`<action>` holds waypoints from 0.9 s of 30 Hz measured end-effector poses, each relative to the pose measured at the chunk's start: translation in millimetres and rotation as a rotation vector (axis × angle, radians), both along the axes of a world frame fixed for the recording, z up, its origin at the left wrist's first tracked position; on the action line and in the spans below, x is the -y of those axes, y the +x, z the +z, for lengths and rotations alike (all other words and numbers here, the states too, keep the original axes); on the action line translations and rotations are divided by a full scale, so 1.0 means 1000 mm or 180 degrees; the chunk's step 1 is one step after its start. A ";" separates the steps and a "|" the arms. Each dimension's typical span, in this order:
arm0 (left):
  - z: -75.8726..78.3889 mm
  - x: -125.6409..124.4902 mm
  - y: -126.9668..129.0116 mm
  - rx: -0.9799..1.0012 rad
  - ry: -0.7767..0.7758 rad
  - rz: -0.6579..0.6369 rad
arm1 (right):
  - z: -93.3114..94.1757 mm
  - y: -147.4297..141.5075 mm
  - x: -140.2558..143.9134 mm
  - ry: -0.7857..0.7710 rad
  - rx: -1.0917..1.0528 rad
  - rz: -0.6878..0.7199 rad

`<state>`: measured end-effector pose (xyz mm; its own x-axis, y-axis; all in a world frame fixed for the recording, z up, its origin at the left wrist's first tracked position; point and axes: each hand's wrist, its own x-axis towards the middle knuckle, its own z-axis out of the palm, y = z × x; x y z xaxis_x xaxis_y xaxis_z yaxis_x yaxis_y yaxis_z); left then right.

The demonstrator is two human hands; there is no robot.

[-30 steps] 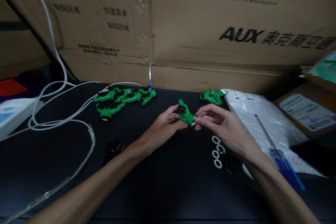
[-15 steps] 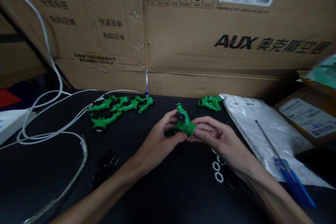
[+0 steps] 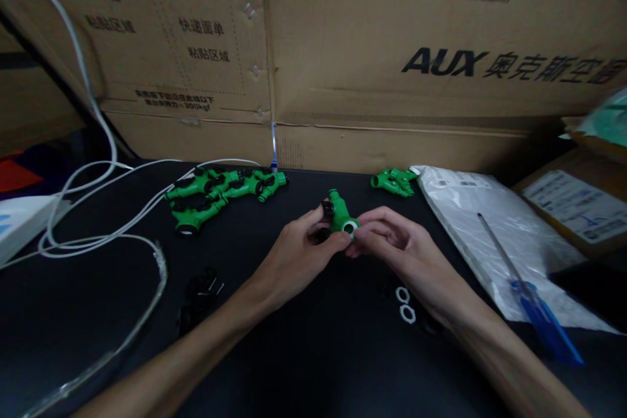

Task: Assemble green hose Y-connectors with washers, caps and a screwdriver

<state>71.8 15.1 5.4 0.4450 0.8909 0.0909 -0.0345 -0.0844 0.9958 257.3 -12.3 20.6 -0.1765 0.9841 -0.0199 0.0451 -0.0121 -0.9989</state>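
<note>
My left hand and my right hand meet over the black table and both grip one green plastic hose fitting. The fitting has a black knob on its left side. Its open end, with a white ring inside, faces me between my fingertips. A pile of several like green fittings lies to the left at the back. One more green fitting lies to the right at the back. Two white rings rest on the table under my right wrist.
Large cardboard boxes stand along the back. White cables loop on the left near a white device. A white plastic bag with a blue-handled screwdriver lies on the right. Small black parts sit near my left forearm.
The fitting has been turned in my hands, so its open end with the white ring now faces me. Fewer white rings show on the table beside my right wrist.
</note>
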 end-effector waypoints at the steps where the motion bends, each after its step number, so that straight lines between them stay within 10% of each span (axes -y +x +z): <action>1: -0.002 0.000 0.000 -0.0053 0.0024 0.0025 | 0.000 -0.001 0.000 0.0046 0.0058 -0.0005; 15: 0.002 -0.002 -0.001 -0.0301 0.0165 0.0265 | 0.001 -0.004 0.000 0.0567 0.0439 0.0013; 21: 0.006 -0.007 0.001 0.0093 -0.0841 0.0519 | 0.032 0.058 0.035 0.1151 0.2057 -0.0848; 27: 0.011 -0.004 0.003 0.0295 -0.1243 0.0555 | 0.015 0.107 0.085 0.1427 0.3334 -0.0073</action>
<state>74.7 19.0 16.1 0.2906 0.9274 -0.2354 -0.1438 0.2855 0.9475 364.4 -97.3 35.7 -0.2621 0.9425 0.2073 0.8640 0.3249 -0.3847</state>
